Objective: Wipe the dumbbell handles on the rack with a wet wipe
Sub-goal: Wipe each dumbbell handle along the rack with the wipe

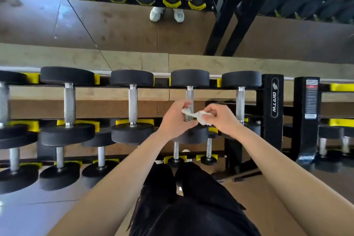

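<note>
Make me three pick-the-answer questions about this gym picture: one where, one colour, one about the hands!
1. Where is the wet wipe? A) on the floor B) before a top-row dumbbell handle C) in a pocket
2. What colour are the cradles under the dumbbells? A) red B) yellow C) blue
3. What are the left hand and right hand doing? A) lying flat B) lifting a dumbbell C) pinching the wipe
Answers: 1 B, it stretches between both hands before the handle; 2 B, each cradle is bright yellow; 3 C, both pinch the wipe's ends.
</note>
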Demonstrator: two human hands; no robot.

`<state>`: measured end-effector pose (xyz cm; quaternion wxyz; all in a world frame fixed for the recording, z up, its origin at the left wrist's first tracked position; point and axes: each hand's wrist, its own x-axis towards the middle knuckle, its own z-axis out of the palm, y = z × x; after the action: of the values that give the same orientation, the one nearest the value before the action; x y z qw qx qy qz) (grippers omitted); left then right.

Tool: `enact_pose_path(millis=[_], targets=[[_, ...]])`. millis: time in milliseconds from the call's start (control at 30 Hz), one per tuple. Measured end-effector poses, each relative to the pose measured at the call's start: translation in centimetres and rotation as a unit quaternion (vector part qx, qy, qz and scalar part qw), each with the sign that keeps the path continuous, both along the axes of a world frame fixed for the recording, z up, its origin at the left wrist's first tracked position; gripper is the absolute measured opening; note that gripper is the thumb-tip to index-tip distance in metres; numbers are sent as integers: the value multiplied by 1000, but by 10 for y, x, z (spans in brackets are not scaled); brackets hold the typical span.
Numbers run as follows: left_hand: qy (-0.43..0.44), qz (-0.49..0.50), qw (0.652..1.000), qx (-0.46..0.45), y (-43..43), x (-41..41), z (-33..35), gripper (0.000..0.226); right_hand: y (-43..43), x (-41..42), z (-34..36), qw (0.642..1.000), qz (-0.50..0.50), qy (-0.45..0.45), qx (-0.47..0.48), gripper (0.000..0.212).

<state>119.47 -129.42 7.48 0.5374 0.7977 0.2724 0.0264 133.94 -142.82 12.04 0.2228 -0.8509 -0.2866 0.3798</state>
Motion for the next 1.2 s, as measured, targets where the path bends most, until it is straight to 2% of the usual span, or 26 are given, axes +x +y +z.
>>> enact_pose_path(millis=[67, 133, 200, 267, 400, 500, 567, 633, 800, 900, 1033, 1133, 1200], targets=[[-19, -64, 997, -42, -2, 13, 9, 60, -1, 3, 9, 998, -27, 19, 51, 10], [-15, -86, 994, -65, -1, 23, 16, 46, 0, 9, 10, 993, -62, 47, 91, 8], [-2, -69, 996, -64, 2, 29, 18, 29, 2, 17, 7, 988, -82, 68, 109, 9], [9, -32, 992, -118, 8, 29, 19, 17, 2, 23, 3, 984, -91, 102, 110, 13], [25, 34, 966, -255, 11, 27, 28, 21, 2, 24, -6, 966, -52, 227, 112, 25], [4, 109, 920, -376, 8, 28, 32, 18, 3, 19, -15, 946, -26, 308, 102, 38], [-10, 142, 882, -450, 7, 28, 32, 11, 7, 15, -19, 942, 0, 327, 69, 42], [-23, 162, 859, -486, 7, 28, 28, 17, 10, 15, -24, 942, 0, 332, 52, 41], [10, 218, 865, -452, 13, 25, 18, 30, 5, 25, -37, 930, -107, 341, 84, 29], [66, 253, 883, -389, 13, 23, 8, 24, -1, 31, -42, 915, -186, 342, 103, 30], [117, 263, 905, -313, 11, 19, 1, 15, -10, 42, -54, 888, -312, 320, 109, 22], [129, 270, 893, -335, 8, 24, 3, 12, -12, 45, -53, 858, -360, 345, 122, 20], [138, 285, 878, -360, 5, 29, 4, 17, -10, 44, -46, 848, -330, 397, 120, 20]])
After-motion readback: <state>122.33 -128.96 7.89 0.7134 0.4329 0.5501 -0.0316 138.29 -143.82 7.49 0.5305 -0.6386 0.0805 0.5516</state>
